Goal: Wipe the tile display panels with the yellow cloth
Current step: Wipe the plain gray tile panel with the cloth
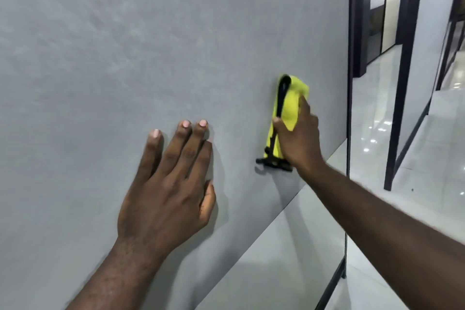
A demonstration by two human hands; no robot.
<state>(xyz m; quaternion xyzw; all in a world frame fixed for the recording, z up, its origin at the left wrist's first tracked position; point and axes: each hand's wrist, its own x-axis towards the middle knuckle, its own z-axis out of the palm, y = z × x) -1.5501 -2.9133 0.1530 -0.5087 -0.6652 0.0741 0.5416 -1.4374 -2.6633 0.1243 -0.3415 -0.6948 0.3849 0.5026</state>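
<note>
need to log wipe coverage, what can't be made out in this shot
Head view only.
- yellow cloth: the side under the right hand is hidden.
- black strap on the cloth: blurred, what it is cannot be told.
- grey panel: top and left edges cut off by the frame; dust or streaks too faint to tell.
- left hand: palm hidden against the panel.

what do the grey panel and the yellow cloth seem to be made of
Grey panel: probably matt cement-look tile, cloudy mottling, hardly any glare. Yellow cloth: soft fabric, maybe microfibre; it folds and bunches in the right hand. Its black strap: plastic or webbing, unclear.
</note>
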